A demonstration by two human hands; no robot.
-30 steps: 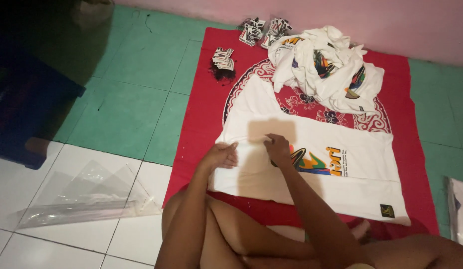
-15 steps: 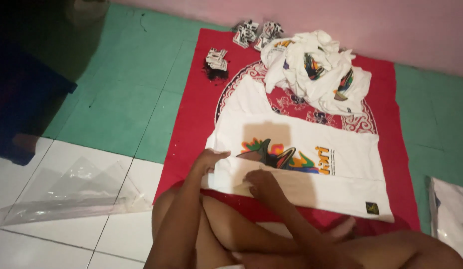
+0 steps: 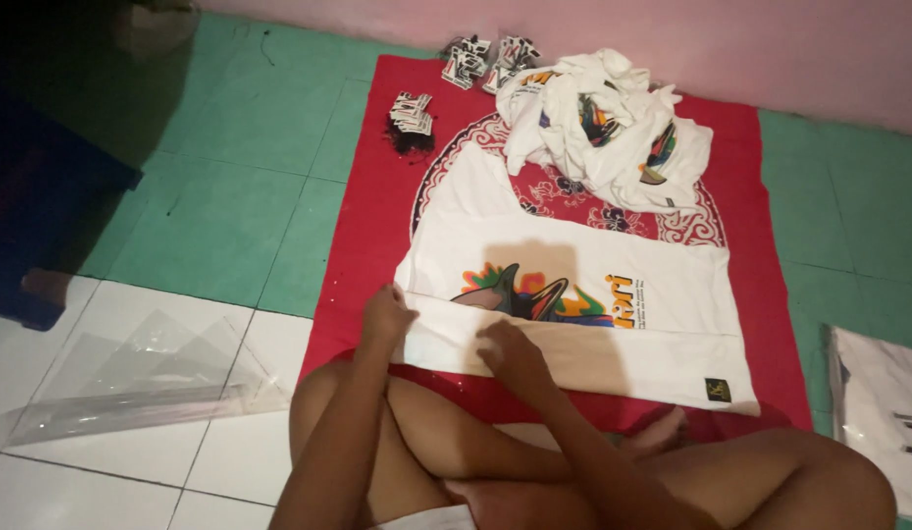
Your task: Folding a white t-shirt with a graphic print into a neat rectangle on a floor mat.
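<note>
A white t-shirt (image 3: 573,285) with a colourful print lies flat on a red patterned cloth (image 3: 377,216). Its near edge is folded over into a long band. My left hand (image 3: 385,316) pinches the left end of that folded band. My right hand (image 3: 510,353) presses down on the band near its middle, fingers curled on the fabric. My crossed legs (image 3: 446,442) sit just below the shirt.
A heap of white printed shirts (image 3: 603,128) lies at the back of the cloth, with small stacks of card tags (image 3: 413,110) near it. Clear plastic bags (image 3: 132,378) lie on the white tiles at left. A bagged shirt (image 3: 883,412) is at right. A pink wall runs behind.
Both hands have drawn back toward me, from the middle of the shirt to its near edge, uncovering the print. The near strip now lies folded over.
</note>
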